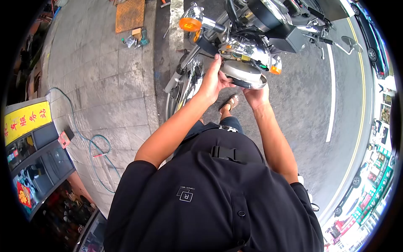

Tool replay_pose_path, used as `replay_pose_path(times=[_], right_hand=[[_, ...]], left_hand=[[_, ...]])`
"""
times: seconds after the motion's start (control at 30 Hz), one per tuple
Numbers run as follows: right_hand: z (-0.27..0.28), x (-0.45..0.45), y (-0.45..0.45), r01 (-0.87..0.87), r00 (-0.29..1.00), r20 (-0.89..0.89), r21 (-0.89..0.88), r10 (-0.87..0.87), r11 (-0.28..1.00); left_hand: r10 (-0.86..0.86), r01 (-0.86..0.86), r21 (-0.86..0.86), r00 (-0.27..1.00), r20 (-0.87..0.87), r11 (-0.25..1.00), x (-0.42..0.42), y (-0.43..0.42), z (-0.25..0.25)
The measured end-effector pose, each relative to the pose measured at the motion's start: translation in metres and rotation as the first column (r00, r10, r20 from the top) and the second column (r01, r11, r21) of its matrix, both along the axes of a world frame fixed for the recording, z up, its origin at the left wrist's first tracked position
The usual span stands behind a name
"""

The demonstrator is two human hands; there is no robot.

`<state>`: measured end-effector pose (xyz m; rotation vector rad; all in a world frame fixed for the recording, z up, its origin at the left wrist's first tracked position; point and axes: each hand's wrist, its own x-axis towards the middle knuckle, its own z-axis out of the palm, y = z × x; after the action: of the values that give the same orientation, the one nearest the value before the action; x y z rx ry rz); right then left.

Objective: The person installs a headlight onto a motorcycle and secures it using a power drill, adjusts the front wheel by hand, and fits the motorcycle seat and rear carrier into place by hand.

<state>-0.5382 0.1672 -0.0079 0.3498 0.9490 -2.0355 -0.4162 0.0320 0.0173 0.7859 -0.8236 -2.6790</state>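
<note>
A round headlight (242, 72) with a clear lens and chrome rim is between my two hands, tilted away from the motorcycle's chrome headlight shell (252, 49). My left hand (213, 82) grips its left side, with the thumb raised along the edge. From below and to the right, my right hand (257, 95) grips the rim, its fingers partly hidden. Some wiring shows in the gap between shell and headlight. An orange turn signal (191, 24) sticks out at the upper left, and another turn signal (276, 68) sits right of the shell.
The front wheel (173, 101) stands at left below the fork. On the pavement lie a green power tool (145, 38), a rusty plate (130, 16) and a looped hose (90, 138). A mirror (351, 43) juts out right over the road. Parked cars line the far side.
</note>
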Motion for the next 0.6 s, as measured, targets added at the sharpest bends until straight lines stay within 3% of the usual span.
replay_pose_path(times=[0.17, 0.33, 0.6], right_hand=[[0.002, -0.002, 0.009, -0.077, 0.995, 0.062, 0.000, 0.077, 0.997], [-0.006, -0.012, 0.015, -0.080, 0.997, 0.011, 0.038, 0.080, 0.996], [0.010, 0.000, 0.017, -0.132, 0.990, -0.045, 0.063, 0.135, 0.989]], left_hand=[[0.020, -0.022, -0.085, 0.999, -0.025, 0.996, 0.007, 0.010, -0.012], [0.066, -0.066, -0.010, 0.997, 0.045, 0.998, 0.004, 0.010, -0.012], [-0.112, 0.112, -0.005, 0.993, 0.049, 0.994, 0.028, -0.011, -0.012]])
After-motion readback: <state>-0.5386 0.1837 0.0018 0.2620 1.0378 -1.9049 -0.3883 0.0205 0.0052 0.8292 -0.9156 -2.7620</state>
